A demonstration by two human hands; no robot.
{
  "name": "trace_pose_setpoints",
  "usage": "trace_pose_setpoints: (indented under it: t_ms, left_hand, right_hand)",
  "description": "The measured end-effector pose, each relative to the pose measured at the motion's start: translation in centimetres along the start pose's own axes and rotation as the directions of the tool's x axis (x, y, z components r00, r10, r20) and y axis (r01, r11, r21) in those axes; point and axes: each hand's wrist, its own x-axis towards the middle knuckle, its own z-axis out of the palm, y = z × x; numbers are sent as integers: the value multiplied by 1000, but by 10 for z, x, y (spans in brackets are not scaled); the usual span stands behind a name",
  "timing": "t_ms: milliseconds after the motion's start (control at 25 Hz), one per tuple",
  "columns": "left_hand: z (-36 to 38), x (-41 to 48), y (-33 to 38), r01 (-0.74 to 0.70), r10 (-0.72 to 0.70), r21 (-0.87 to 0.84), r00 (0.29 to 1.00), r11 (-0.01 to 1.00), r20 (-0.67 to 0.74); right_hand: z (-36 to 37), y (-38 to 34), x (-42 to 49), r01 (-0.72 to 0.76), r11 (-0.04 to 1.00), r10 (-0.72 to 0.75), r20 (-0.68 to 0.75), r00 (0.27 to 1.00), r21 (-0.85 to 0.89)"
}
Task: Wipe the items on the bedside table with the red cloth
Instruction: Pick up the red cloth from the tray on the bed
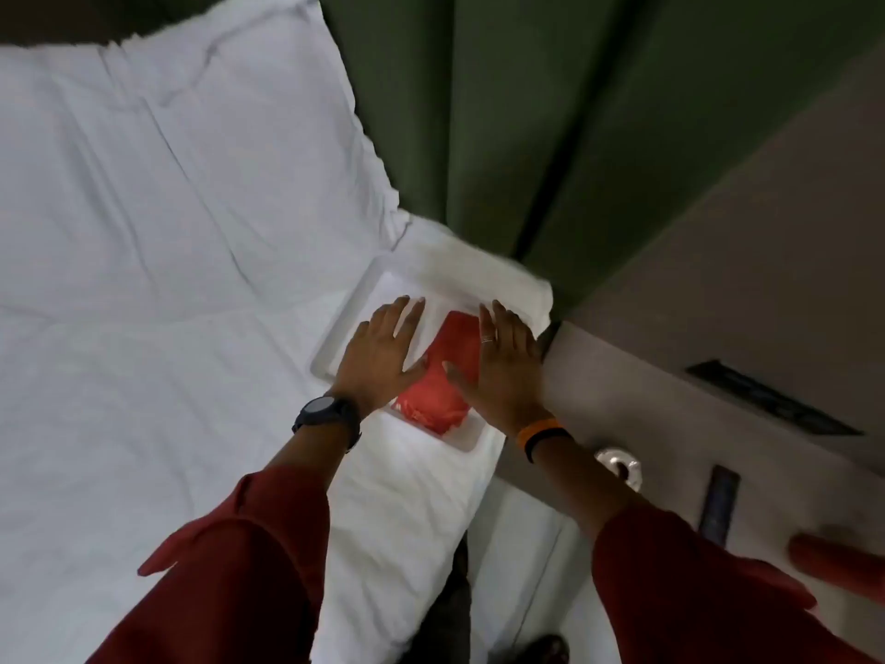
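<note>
A white tray [335, 337] sits at the corner of the bed [143, 280], and the red cloth [445, 376] lies inside it, part folded flat and part bunched toward the near rim. Both hands hover flat over the tray, palms down. The left hand [383, 352] is over the tray's left half with fingers spread, its thumb close to the cloth. The right hand [503, 361] is over the tray's right edge, fingers close together, its thumb reaching onto the red fabric. Neither hand pinches anything yet. Judging by the pose, the hands frame the cloth so as to gather it up before any wiping. To the right of the tray runs a pale ledge [670, 424] carrying a shiny round object [618, 467], too blurred to identify.
</note>
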Motion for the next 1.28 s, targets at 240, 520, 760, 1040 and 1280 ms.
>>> trace_pose_setpoints:
  t_ms: [240,520,760,1040,1280]
  left_hand:
    - [59,26,-19,7,76,-299,962,954,263]
    - [58,46,-3,137,31,-576,962,806,271]
    - [9,41,65,102,59,-834,985,542,160]
    - [82,16,212,19,311,-867,930,497,198]
    - [248,-19,287,89,393,-788,829,609,398]
  right_hand:
    - [69,3,26,-46,971,85,159,984,-234]
    - [68,-3,28,-182,959,151,150,977,217]
    - [-5,21,-8,-180,697,354,-115,928,695]
    - [-15,145,-118,-171,95,721,50,691,981]
    - [97,266,-204,-312,-88,850,235,472,946]
